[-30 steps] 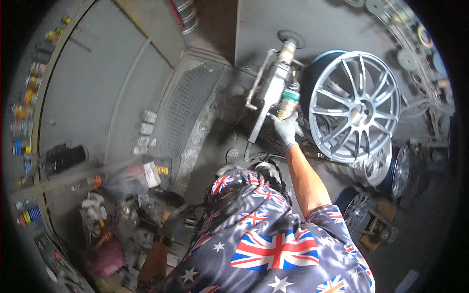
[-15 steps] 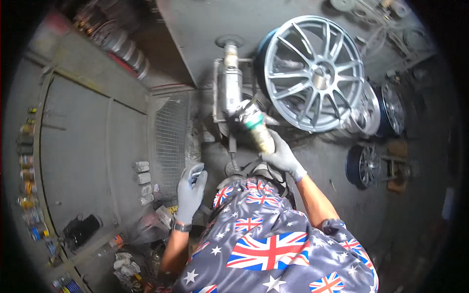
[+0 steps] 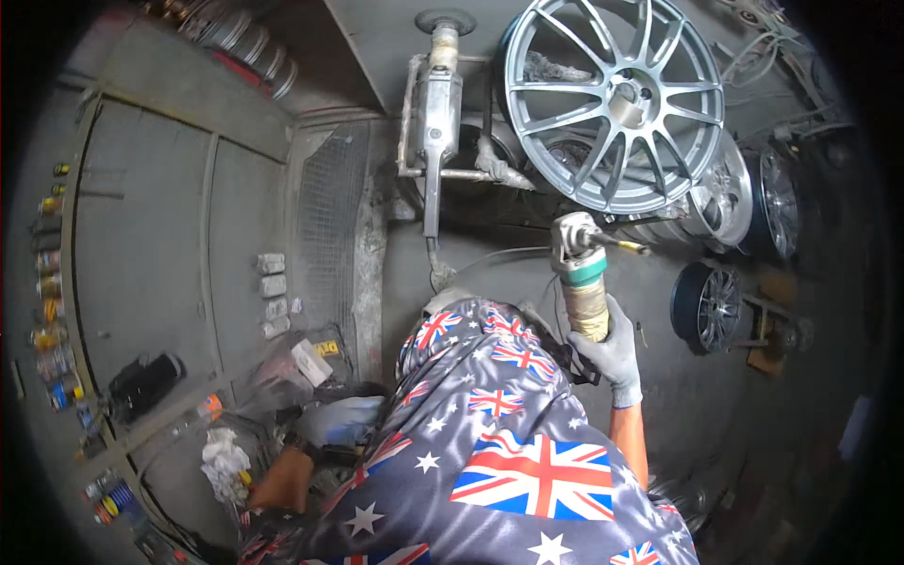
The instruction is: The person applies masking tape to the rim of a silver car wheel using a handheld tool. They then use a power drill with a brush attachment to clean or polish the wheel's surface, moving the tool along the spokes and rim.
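My right hand (image 3: 614, 353) is closed around the body of an angle grinder (image 3: 586, 282), which is wrapped in yellowed tape and has a green band below its metal head. The head points away from me, and a thin shaft with a yellowish tip sticks out of it to the right. Just beyond the tool stands a large grey multi-spoke wheel rim (image 3: 617, 108), apart from it. Low on my left side, my left hand (image 3: 344, 416) reaches down among clutter beside a white box (image 3: 311, 363). Blur and my shirt hide its fingers.
A metal frame (image 3: 407, 113) holding a long tool with a round disc (image 3: 445, 21) is left of the rim. More rims (image 3: 706, 306) stand at the right. Cans (image 3: 52, 282) line the far left; a cord (image 3: 504, 252) crosses behind the grinder.
My right hand has carried the grinder to the right, and its head is turned so the shaft shows. My left hand has dropped down and back toward the clutter beside me.
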Available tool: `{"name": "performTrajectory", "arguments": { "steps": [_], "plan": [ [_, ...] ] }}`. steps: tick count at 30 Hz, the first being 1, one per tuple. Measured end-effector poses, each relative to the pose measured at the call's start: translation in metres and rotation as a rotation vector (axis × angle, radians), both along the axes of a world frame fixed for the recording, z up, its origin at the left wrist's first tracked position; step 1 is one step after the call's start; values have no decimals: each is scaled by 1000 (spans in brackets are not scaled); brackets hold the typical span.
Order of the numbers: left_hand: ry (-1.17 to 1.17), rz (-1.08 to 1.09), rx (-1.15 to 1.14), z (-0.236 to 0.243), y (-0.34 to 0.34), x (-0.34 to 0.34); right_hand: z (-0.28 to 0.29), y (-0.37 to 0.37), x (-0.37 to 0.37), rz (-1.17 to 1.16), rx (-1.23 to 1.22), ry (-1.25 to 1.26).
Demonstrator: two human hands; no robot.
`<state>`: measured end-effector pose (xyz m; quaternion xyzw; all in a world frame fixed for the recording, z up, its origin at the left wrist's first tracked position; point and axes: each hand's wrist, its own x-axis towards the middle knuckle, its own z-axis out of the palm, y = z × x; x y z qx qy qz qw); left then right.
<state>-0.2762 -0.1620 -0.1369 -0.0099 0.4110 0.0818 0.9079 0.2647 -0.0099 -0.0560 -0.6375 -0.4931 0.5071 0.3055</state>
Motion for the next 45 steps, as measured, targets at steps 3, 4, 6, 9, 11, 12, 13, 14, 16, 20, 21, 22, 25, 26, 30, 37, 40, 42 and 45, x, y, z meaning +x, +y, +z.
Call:
{"name": "performTrajectory", "arguments": {
  "steps": [3, 4, 6, 9, 11, 12, 13, 14, 16, 20, 21, 22, 25, 26, 30, 37, 40, 42, 45],
  "plan": [
    [52, -17, 226, 73, -2, 58, -7, -10, 16, -6, -23, 77],
    [28, -84, 358, 86, 11, 75, -8, -19, 26, -54, -25, 101],
    [192, -508, 606, 89, -3, 93, -14, -29, 46, -41, -18, 104],
    [373, -1023, 846, 94, -14, 128, -14, -39, 78, -17, -19, 129],
    [421, -1048, 930, 87, -40, 154, -12, -48, 97, -26, 3, 143],
    [443, -1065, 967, 82, -60, 165, -11, -53, 109, -29, -9, 145],
    [479, -882, 1082, 18, -136, 140, -9, -59, 121, -28, -26, 151],
    [468, -897, 1084, 18, -136, 147, -10, -69, 132, -36, -43, 144],
    [436, -864, 1089, 19, -138, 158, -15, -85, 149, -54, 4, 131],
    [394, -775, 1086, 49, -137, 199, -30, -114, 180, -53, -11, 126],
    [374, -762, 1099, 58, -122, 207, -26, -119, 185, -88, -78, 142],
    [352, -750, 1112, 67, -107, 216, -25, -125, 188, -119, -48, 146],
    [423, -965, 894, 121, -22, 256, -21, -132, 192, -151, 13, 171],
    [562, -1078, 798, 129, -2, 256, -19, -131, 194, -136, 26, 194],
    [1423, -725, 1694, 126, 77, 273, -6, -125, 202, -75, 48, 293],
    [849, -159, 2189, 226, 167, 442, 29, -94, 181, 138, 197, 422],
    [728, -149, 2329, 240, 177, 472, 35, -81, 170, 254, 180, 573],
    [627, -96, 2222, 244, 185, 475, 34, -70, 158, 315, 198, 672],
    [627, -65, 2029, 245, 199, 464, 44, -48, 139, 428, 196, 633]
  ]
}}
